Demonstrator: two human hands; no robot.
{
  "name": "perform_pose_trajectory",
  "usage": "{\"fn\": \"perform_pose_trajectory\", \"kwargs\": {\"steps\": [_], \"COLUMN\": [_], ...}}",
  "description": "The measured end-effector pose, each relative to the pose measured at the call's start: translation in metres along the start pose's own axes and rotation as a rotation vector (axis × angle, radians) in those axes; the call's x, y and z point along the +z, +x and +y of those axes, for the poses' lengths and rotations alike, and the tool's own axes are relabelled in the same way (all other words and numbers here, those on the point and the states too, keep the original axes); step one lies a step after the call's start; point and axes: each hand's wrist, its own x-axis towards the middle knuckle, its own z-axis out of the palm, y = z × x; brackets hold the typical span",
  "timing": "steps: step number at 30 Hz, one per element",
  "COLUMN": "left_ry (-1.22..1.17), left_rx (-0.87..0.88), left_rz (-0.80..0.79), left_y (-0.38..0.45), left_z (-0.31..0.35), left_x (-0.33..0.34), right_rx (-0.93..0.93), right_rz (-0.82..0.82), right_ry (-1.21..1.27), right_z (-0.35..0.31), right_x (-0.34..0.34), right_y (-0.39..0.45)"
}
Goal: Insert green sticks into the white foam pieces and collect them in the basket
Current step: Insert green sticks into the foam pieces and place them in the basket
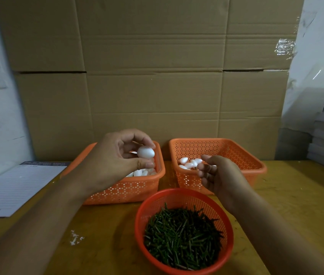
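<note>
The left hand [115, 155] pinches a foam piece [145, 152] above its basket [125, 187], stick not yet in, so the loosely spread, empty right hand [214, 173] likely must fetch one from the sticks [183, 235] below.

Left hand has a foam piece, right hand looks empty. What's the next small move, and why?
Probably bring the right hand down to the round red basket and pinch one green stick. The left hand already grips a white foam piece with no stick in it, and the right hand holds nothing.
</note>
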Motion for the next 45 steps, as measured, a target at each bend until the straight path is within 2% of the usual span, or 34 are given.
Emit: {"fn": "perform_pose_trajectory", "kwargs": {"steps": [20,29,34,45], "left_ry": [-0.251,-0.175,-0.096,-0.146], "left_rx": [-0.020,-0.077,-0.039,0.051], "left_rz": [-0.004,-0.047,-0.029,-0.052], "left_y": [-0.0002,-0.0029,-0.0021,-0.0028], "left_z": [0.0062,0.0063,0.0082,0.0052], "left_x": [-0.0019,0.0007,0.0035,0.0036], "right_rx": [0.008,0.009,0.017,0.023], "right_rz": [0.019,0.019,0.021,0.016], "right_ry": [0.012,0.006,0.010,0.007], "right_z": [0.0018,0.0012,0.0004,-0.0009], "right_x": [-0.0005,0.0002,0.0003,0.0008], "right_y": [0.0032,0.0030,0.0018,-0.0002]}}
